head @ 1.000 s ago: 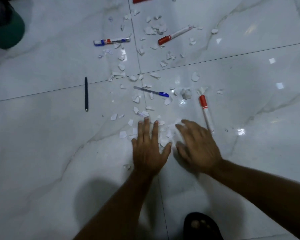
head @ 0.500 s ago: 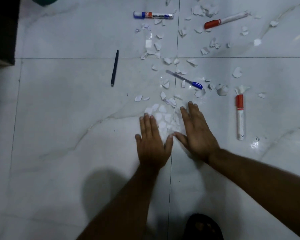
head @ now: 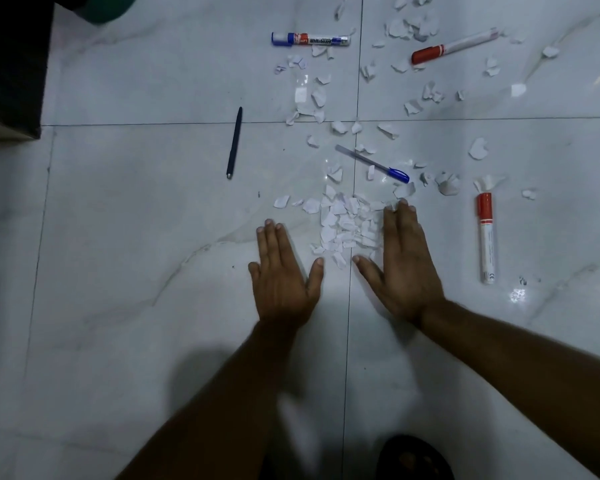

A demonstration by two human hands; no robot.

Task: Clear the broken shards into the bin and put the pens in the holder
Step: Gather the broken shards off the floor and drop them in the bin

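Between the flat, open left hand [head: 283,282] and right hand [head: 400,268] lies a shard pile [head: 343,223]. Neither holds anything. Bare floor [head: 136,254] spreads leftward.

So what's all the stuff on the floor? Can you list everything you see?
Shards: many, white, one pile between the hands, more scattered farther up the floor.
Marker: one, blue cap, top middle.
Markers: two, red caps, one top right, one right of the pile.
Pen: one, clear with blue cap, above the pile.
Pen: one, dark, left of the shards.
Floor: white marble tiles.
Dark box: one, top left corner.
Green thing: one, top edge, cut off.
Left hand: flat, open, left of the pile.
Right hand: flat, open, right of the pile.
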